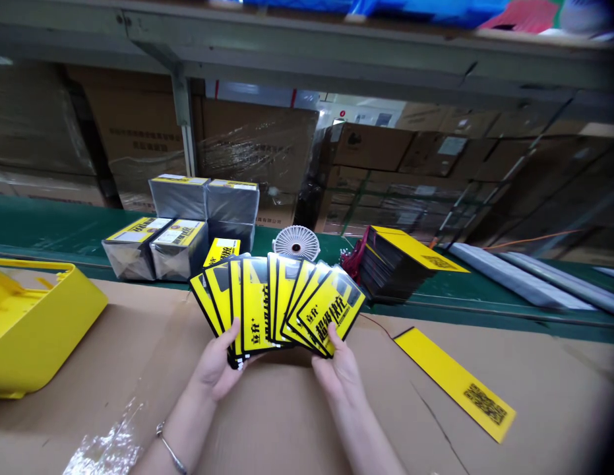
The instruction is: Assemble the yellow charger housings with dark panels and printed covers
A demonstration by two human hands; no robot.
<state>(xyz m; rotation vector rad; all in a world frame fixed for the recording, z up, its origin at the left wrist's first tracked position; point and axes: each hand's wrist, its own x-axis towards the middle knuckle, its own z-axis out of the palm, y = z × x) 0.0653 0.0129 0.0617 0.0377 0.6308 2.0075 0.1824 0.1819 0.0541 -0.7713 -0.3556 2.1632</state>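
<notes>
A fan of several yellow printed cards (257, 316) with black edges and large black lettering spreads between my two hands, above the cardboard-covered table. At the fan's left end, my left hand (220, 366) is closed on the cards, its thumb on the front and the other fingers mostly hidden behind. My right hand (339, 369) grips the opposite end in the same way, thumb over the frontmost card. Clear or grey strips show along the cards' top edges. Just behind the fan is a small round white fan (297, 243).
Wrapped card stacks (181, 247) stand at the back left. A yellow plastic housing (44, 330) lies at far left. Right of my hands are a long yellow QR-code strip (445, 376) and a stack of similar strips (396, 270) with dark red cords. A metal shelf beam (307, 53) crosses overhead.
</notes>
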